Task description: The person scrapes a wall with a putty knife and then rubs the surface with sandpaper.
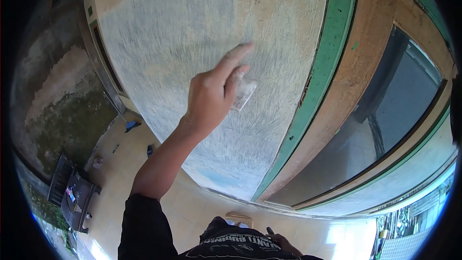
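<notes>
My left hand (208, 91) is raised against the wall (183, 33), its index finger stretched toward the surface. White smears cover the finger and thumb. Below the thumb, the hand grips a small flat piece (246, 94), coated white and straight-edged; its exact kind does not show. The wall is cream, with streaky bluish-white coating brushed over much of it. Low at my right side, my right hand (285, 245) is closed around a thing with a dark handle (270, 231); the rest of it is hidden.
A green frame (337, 38) borders the wall on the right, beside a wooden door or window frame (368, 24) with glass (385, 101). A dark bench (79, 197) holding small items stands at lower left. A blue broom (131, 125) leans nearby. A mat (240, 218) lies underfoot.
</notes>
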A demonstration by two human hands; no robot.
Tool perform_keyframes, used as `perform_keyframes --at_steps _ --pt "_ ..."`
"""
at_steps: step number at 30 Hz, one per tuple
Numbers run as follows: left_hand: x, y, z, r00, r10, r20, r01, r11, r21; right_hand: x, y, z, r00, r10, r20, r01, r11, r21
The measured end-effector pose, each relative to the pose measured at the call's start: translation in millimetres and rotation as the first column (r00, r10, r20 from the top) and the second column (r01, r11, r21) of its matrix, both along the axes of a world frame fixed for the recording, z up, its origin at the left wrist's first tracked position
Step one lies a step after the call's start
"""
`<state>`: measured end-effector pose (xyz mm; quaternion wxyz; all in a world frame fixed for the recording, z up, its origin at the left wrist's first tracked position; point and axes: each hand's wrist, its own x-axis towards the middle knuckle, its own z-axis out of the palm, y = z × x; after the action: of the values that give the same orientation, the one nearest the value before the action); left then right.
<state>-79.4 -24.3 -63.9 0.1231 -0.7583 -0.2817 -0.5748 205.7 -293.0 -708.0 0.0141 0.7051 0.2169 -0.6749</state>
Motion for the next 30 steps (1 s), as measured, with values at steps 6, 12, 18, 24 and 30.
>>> perform_keyframes --at_steps 6,12,18,24,30 --pt "14.9 -4.9 14.0 0.944 0.268 -0.192 -0.299 0.942 -0.155 14.4 -7.0 4.0 1.000 0.003 0.014 -0.004 1.000 0.028" --pt "14.4 -8.7 2.8 0.916 0.319 -0.243 -0.369 0.908 -0.201 29.8 -10.6 17.5 1.000 0.028 0.003 -0.028 0.999 0.025" --pt "6.3 -4.3 22.5 0.928 0.312 -0.205 -0.361 0.890 -0.279 17.0 23.0 44.3 0.964 0.212 0.157 -0.226 0.971 0.077" --pt "-15.3 7.0 53.0 0.925 0.331 -0.184 -0.368 0.903 -0.224 -13.7 74.7 165.4 0.983 0.120 0.136 -0.158 0.934 0.320" --pt "-18.4 4.3 72.5 0.933 0.328 -0.151 -0.350 0.923 -0.160 -37.4 105.8 265.8 0.930 0.323 0.174 -0.363 0.742 0.563"
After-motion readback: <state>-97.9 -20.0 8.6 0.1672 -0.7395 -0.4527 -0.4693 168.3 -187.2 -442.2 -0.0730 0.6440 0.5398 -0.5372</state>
